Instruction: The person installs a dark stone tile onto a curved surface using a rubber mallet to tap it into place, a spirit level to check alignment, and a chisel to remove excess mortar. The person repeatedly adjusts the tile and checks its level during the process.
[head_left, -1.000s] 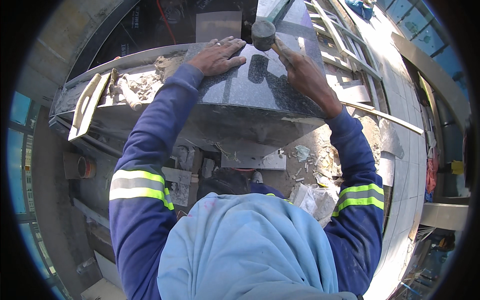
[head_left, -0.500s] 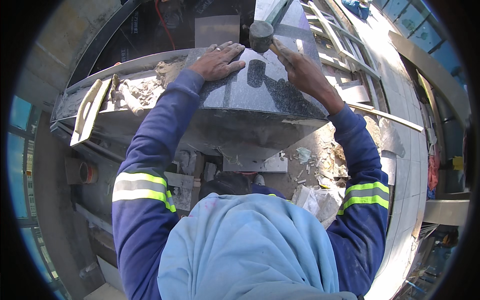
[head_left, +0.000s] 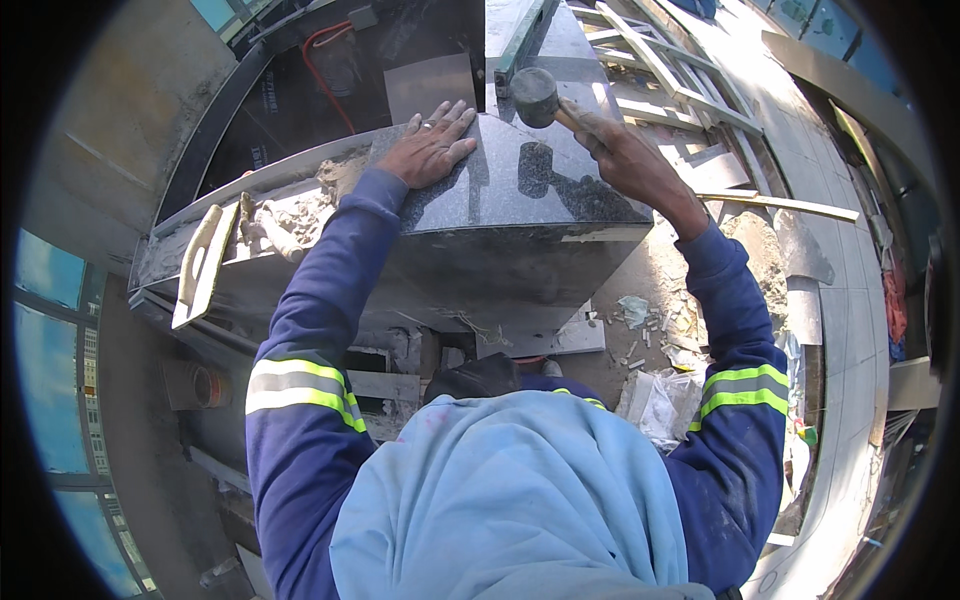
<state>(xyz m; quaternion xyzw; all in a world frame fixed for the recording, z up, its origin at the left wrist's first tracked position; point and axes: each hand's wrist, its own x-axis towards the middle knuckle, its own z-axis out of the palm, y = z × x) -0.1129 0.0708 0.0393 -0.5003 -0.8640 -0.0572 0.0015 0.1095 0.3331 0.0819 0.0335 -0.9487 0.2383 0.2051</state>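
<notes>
A speckled dark stone slab [head_left: 445, 208] tops the ledge ahead of me. My left hand [head_left: 430, 150] lies flat on its left part, fingers spread and a ring on one finger. My right hand [head_left: 635, 165] grips the wooden handle of a dark rubber mallet [head_left: 535, 98], whose head hangs over the slab and casts a shadow on it. A greenish level bar [head_left: 522, 45] lies just beyond the mallet. Left of my left hand, the ledge holds grey mortar [head_left: 315, 200] and a float with a long handle [head_left: 208, 262].
A dark sheet [head_left: 290, 110] with a red hose [head_left: 325, 80] is behind the ledge. Pale lumber frames [head_left: 660, 80] lie at the back right, beside a long board [head_left: 770, 200]. Debris and white plastic [head_left: 655, 400] cover the ground at lower right; a bucket [head_left: 200, 385] stands at left.
The scene sits lower and slightly right in the picture, as the view has shifted. The mallet is still held above the slab; my left hand still lies flat on it.
</notes>
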